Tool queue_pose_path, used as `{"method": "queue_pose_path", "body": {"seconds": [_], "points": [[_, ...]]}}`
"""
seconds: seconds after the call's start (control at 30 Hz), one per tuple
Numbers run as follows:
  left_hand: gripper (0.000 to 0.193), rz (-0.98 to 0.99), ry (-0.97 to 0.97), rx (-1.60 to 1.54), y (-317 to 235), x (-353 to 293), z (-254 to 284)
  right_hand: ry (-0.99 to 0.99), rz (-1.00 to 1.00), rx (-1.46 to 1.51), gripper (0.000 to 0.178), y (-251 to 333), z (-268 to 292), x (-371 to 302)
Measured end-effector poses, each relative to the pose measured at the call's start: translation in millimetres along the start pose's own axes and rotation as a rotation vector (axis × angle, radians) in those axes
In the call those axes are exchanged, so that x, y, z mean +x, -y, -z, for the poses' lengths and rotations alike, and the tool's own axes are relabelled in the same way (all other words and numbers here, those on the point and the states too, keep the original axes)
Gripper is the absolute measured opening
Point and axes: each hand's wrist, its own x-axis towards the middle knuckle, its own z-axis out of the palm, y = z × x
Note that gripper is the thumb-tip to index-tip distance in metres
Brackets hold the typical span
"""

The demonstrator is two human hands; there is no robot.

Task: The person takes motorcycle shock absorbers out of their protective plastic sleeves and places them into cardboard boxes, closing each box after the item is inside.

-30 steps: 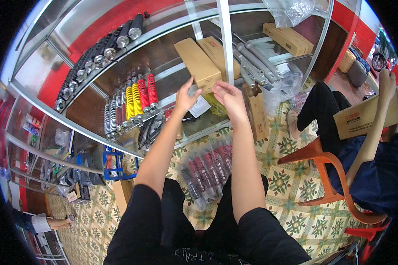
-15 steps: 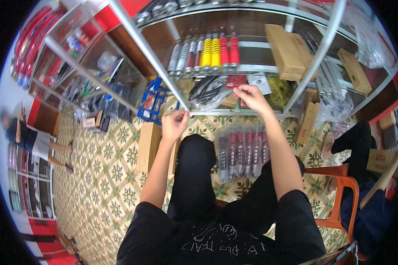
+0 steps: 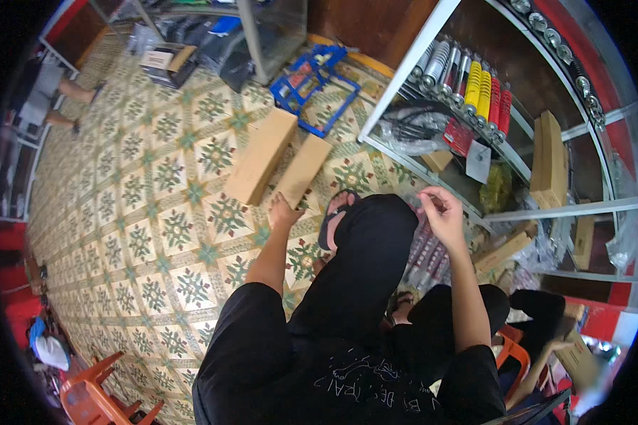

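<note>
My left hand (image 3: 284,212) is at the near end of a long, slim cardboard box (image 3: 303,168) on the tiled floor. Its fingers and thumb span that end. A wider cardboard box (image 3: 264,156) lies close along the left side of the slim one. My right hand (image 3: 443,214) hovers above my knee, in front of the shelf, with thumb and fingertips pinched together. Whether anything thin is between them cannot be made out. Below it, several plastic-wrapped red shock absorbers (image 3: 427,256) lie on the floor, partly hidden by my leg and hand.
A blue metal frame (image 3: 315,88) stands beyond the boxes. The glass shelf at right holds yellow shock absorbers (image 3: 478,92), red ones (image 3: 500,110) and a tall cardboard box (image 3: 548,163). An orange plastic chair (image 3: 96,397) is at lower left. Another person (image 3: 539,372) sits at lower right.
The view has swung left. My left hand has gone from being raised before the shelf down to the slim box's end. My right hand stays raised and pinched.
</note>
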Motion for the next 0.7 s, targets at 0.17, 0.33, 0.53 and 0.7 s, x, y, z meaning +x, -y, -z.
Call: {"method": "queue_pose_path", "body": {"seconds": [0.17, 0.33, 0.53, 0.7], "points": [[0.130, 0.133, 0.267, 0.024, 4, 10, -17, -0.033, -0.036, 0.107, 0.011, 21, -21, 4], [0.129, 0.106, 0.126, 0.087, 28, 35, -38, -0.078, -0.035, 0.139, 0.012, 28, -40, 7], [0.130, 0.065, 0.263, 0.207, 28, 47, -18, -0.145, -0.056, 0.184, 0.011, 24, -21, -13], [0.109, -0.050, 0.406, -0.303, 23, 18, 10, -0.196, -0.066, 0.244, 0.014, 16, 5, -28]]}}
